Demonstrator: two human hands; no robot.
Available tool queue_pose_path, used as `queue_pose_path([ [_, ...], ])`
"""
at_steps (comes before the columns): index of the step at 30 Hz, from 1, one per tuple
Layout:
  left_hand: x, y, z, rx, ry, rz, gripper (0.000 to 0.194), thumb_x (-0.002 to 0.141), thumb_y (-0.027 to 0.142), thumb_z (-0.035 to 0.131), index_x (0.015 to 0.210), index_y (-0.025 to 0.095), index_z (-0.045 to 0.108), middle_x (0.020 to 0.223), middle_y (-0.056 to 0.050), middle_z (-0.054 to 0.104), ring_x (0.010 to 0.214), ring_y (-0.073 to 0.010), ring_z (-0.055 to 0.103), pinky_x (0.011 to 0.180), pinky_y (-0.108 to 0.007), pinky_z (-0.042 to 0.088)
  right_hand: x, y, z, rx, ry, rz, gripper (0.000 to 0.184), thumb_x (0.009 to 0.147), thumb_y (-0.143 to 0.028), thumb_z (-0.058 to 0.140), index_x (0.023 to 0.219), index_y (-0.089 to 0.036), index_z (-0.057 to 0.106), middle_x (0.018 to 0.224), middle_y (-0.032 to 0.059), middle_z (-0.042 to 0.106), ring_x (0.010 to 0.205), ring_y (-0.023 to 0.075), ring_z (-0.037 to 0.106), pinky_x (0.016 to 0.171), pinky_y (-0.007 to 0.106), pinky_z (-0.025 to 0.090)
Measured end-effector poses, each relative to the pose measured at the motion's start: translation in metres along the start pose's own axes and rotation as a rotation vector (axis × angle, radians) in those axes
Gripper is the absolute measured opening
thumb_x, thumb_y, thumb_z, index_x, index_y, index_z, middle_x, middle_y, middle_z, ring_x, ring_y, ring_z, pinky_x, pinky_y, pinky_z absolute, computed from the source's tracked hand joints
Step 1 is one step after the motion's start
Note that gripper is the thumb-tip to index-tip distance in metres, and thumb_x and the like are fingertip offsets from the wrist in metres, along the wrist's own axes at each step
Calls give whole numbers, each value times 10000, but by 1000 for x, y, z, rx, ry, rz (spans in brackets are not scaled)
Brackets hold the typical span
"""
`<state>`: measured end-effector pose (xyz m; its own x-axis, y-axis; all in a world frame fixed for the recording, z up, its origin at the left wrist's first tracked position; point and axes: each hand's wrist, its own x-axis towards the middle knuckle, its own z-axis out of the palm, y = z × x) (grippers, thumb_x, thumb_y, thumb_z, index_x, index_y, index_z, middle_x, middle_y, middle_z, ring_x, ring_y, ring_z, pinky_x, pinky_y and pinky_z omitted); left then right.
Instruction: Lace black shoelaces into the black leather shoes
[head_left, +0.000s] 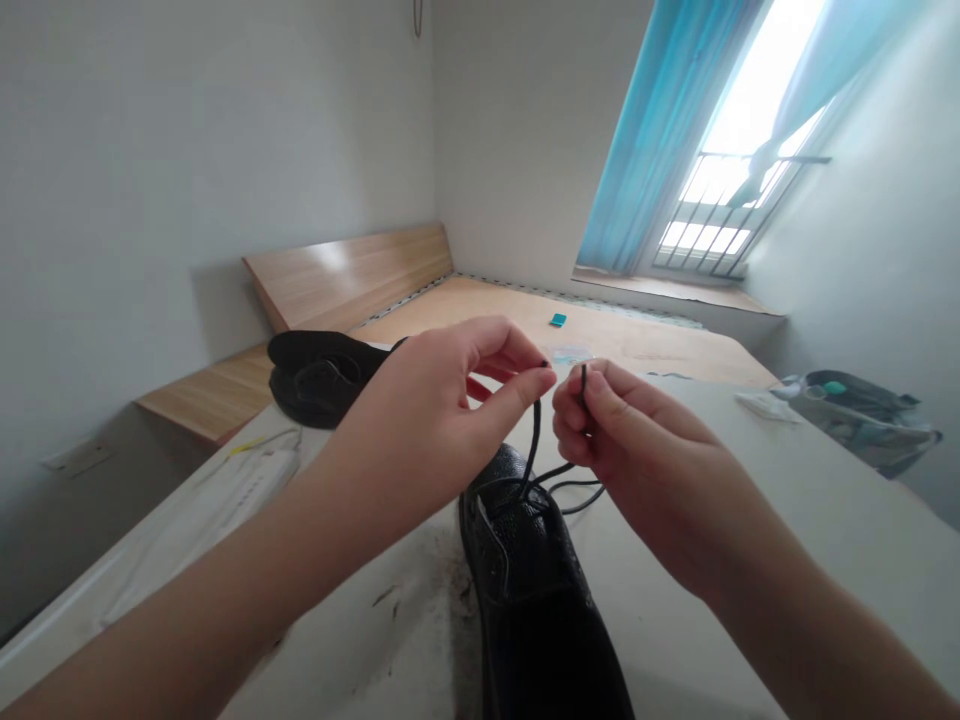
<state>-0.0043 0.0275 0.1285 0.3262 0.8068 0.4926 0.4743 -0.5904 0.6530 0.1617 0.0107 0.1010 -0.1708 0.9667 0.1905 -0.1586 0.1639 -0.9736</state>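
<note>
Lace ends pinched up: my left hand (427, 420) and right hand (645, 460) each grip black shoelace (535, 440) tip, thumb to fingers, over black leather shoe (525, 590) mid-table (690, 540); second black shoe (319, 378) at far-left table corner; wooden bed board (480, 320) beyond.

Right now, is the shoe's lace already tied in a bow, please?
No, the left hand and right hand each pinch one end of the lace.

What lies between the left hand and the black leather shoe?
In the head view, a black shoelace runs from the fingertips of the left hand down to the laced top of the black leather shoe.
</note>
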Motion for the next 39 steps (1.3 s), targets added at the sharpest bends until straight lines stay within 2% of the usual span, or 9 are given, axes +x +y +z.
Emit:
queue_pose_path([
  [5,-1,5,5,1,94,85,90,853,231,660,785,240,718,738,75,721,649,-87,626,563,-183,465,-2,7,5,100,-65,5,225,946,-387,579,816,-203,596,734,-22,475,682,114,387,627,228,364],
  [14,-4,8,6,-185,110,139,52,829,186,689,796,216,717,784,42,687,774,-118,638,661,-232,499,-6,10,2,14,-120,-127,193,960,-429,555,910,-258,628,822,-18,521,745,119,450,721,235,416],
  [18,-6,8,7,-178,197,163,50,829,202,684,780,215,683,813,42,672,813,-120,624,707,-237,492,-6,0,-6,18,-491,-9,277,1005,-426,457,844,-232,570,673,-37,439,640,117,470,655,259,433],
  [21,-7,4,8,-201,68,127,107,912,282,580,923,246,681,938,34,692,906,-133,633,748,-236,510,-1,-13,-20,-186,-586,-16,337,1020,-426,398,782,-217,513,611,-58,355,522,102,361,511,236,352],
  [24,-9,-6,9,-46,-177,66,275,962,307,465,1195,269,607,1189,-3,666,1091,-172,607,897,-298,497,9,-18,-42,-865,-311,-247,220,983,-295,456,794,-216,537,694,-14,510,621,131,442,570,258,343],
  [27,-10,-15,12,267,-469,-20,418,958,314,446,1353,195,510,1378,-86,569,1268,-250,506,1066,-419,383,19,-15,-67,-1263,-159,-186,161,903,-186,473,774,-219,563,700,22,590,632,167,491,559,282,310],
  [30,-11,-22,15,437,-714,-89,397,956,368,435,1275,184,584,1275,-119,638,1169,-300,574,974,-450,439,23,-16,-81,-1124,-467,138,276,939,-283,454,692,-215,555,610,23,590,541,153,495,506,272,328],
  [33,-11,-25,18,459,-794,-55,331,956,366,410,1128,237,660,1083,-75,714,959,-259,655,807,-370,487,16,-29,-85,-730,-844,416,377,966,-472,424,718,-211,538,561,-10,500,492,123,426,483,263,330],
  [39,-9,-27,30,533,-717,-46,201,889,263,498,894,198,688,928,-77,729,847,-257,668,705,-337,462,-7,-48,-74,-400,-688,231,490,900,-639,477,663,-227,598,563,-27,430,516,123,360,485,280,289],
])
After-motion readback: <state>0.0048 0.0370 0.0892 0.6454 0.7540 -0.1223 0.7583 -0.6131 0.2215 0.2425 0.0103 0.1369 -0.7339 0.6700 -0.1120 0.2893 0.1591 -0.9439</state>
